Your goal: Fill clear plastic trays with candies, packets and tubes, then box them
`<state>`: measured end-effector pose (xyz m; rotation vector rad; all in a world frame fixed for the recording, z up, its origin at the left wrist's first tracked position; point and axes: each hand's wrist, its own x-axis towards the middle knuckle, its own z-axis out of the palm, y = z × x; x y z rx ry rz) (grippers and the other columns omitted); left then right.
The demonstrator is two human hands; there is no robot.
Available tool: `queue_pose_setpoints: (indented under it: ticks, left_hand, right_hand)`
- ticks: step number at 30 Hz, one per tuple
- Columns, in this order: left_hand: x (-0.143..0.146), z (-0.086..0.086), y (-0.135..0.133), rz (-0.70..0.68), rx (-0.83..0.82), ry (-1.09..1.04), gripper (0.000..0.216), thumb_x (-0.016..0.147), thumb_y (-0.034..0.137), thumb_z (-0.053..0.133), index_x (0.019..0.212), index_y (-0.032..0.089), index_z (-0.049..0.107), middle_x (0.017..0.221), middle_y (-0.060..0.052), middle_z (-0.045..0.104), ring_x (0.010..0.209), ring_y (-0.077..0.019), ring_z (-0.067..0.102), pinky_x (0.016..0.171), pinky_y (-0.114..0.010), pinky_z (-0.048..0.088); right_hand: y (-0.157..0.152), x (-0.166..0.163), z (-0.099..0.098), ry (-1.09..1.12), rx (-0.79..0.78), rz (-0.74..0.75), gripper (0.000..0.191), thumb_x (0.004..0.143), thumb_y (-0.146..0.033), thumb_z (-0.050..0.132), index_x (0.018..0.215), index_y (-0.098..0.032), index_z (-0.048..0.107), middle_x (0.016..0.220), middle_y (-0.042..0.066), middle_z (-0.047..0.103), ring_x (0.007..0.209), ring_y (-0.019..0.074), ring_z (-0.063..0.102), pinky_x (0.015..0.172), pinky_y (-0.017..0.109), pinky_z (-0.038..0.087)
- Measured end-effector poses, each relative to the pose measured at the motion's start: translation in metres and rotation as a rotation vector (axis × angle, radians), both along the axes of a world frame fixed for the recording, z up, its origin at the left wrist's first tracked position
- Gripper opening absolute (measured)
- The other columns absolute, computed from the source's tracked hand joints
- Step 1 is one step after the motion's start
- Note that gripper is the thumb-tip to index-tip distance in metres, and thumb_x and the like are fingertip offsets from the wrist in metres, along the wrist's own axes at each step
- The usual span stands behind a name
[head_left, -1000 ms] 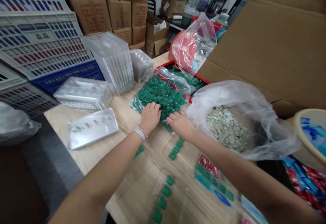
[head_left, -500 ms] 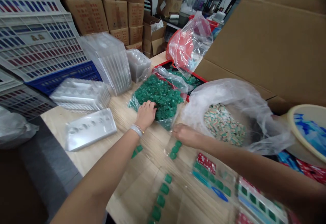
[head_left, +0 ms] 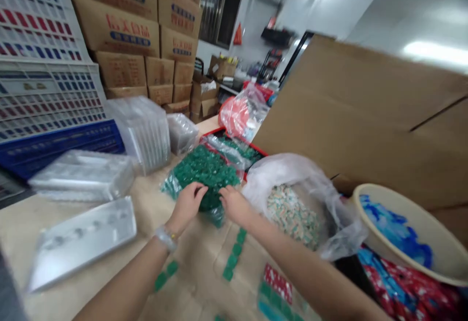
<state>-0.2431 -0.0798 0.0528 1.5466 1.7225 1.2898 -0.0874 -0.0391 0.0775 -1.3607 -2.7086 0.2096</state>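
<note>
Both my hands are at a clear bag of small green pieces [head_left: 204,170] lying open on the wooden table [head_left: 146,214]. My left hand [head_left: 187,205], with a pale band on the wrist, has its fingers curled into the near edge of the green pile. My right hand [head_left: 234,205] reaches in beside it, fingers bunched on the green pieces. The picture is smeared by motion. In front of my hands lies a clear blister tray [head_left: 219,282] with a row of green pieces [head_left: 234,255] set in it, and red and blue pieces further right.
A plastic bag of pale mixed pieces [head_left: 292,214] gapes at the right, next to a cream basin [head_left: 402,233] with blue packets. Stacks of clear trays [head_left: 142,131] and one loose clear tray [head_left: 84,238] sit at left. A large cardboard box [head_left: 365,126], crates [head_left: 44,82] and cartons stand behind.
My right hand has gone from the clear tray back up to the green pile. My head has lifted, so the view shows more of the room.
</note>
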Motion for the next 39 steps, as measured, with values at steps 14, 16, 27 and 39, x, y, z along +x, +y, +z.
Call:
queue_pose_setpoints:
  ticks: [14,16,27,39]
  left_hand:
    - [-0.029,0.001,-0.024,-0.086,-0.211,-0.93,0.037,0.053,0.031,0.066,0.083,0.011,0.06,0.066,-0.001,0.059,0.059,-0.012,0.053,0.057,-0.025,0.041]
    - [-0.038,0.0,-0.031,-0.149,-0.238,-0.906,0.032,0.054,0.03,0.065,0.078,0.011,0.058,0.06,0.0,0.056,0.054,-0.0109,0.05,0.055,-0.024,0.04]
    - [-0.06,0.013,-0.069,-0.166,-0.056,-0.59,0.01,0.06,0.019,0.058,0.063,0.016,0.049,0.059,0.004,0.049,0.057,-0.0099,0.044,0.055,-0.022,0.034]
    - [-0.038,0.022,-0.126,-0.466,-0.374,-1.366,0.033,0.066,0.043,0.062,0.069,0.011,0.055,0.062,-0.003,0.054,0.056,-0.0076,0.044,0.053,-0.019,0.031]
  right_hand:
    - [-0.025,-0.067,-0.009,0.777,-0.397,-0.071,0.018,0.076,-0.024,0.048,0.086,-0.018,0.062,0.075,0.003,0.059,0.065,0.0123,0.054,0.063,0.027,0.045]
    - [-0.033,-0.075,-0.009,0.919,-0.544,-0.175,0.016,0.07,-0.029,0.056,0.08,-0.017,0.06,0.067,0.0,0.057,0.055,0.0099,0.051,0.055,0.024,0.042]
    - [-0.078,-0.096,0.022,1.285,-1.108,-0.302,0.032,0.057,-0.034,0.073,0.07,-0.013,0.053,0.055,-0.003,0.053,0.047,0.0036,0.044,0.047,0.016,0.034]
    - [-0.119,-0.086,0.015,1.114,-1.101,-0.301,0.04,0.066,-0.048,0.062,0.06,-0.018,0.037,0.037,-0.007,0.042,0.029,0.0022,0.029,0.032,0.015,0.013]
